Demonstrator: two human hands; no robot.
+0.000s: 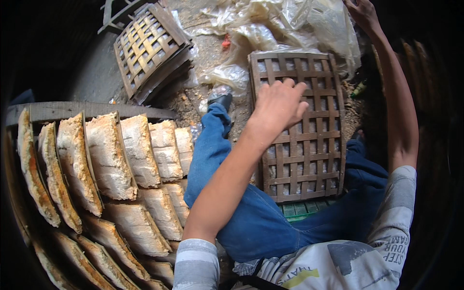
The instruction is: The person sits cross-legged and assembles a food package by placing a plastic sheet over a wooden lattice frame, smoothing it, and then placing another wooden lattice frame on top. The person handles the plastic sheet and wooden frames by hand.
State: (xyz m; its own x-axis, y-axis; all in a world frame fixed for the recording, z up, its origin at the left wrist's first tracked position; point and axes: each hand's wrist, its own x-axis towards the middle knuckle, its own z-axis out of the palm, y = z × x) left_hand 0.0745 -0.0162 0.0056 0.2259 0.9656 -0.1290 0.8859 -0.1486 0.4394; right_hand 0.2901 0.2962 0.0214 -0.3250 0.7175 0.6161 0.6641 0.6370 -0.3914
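Presently, the left hand (281, 105) is over the woven lattice panel (309, 157), fingers partly curled, grip indeterminable; right hand (362, 13) near plastic sheeting (321, 24), finger opening and hold unclear.

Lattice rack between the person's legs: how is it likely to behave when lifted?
The rack would probably stay fairly stiff, since its crossed slats meet a solid border. It may be light for its size, given the many gaps between thin slats. Its broad, flat shape makes rolling unlikely.
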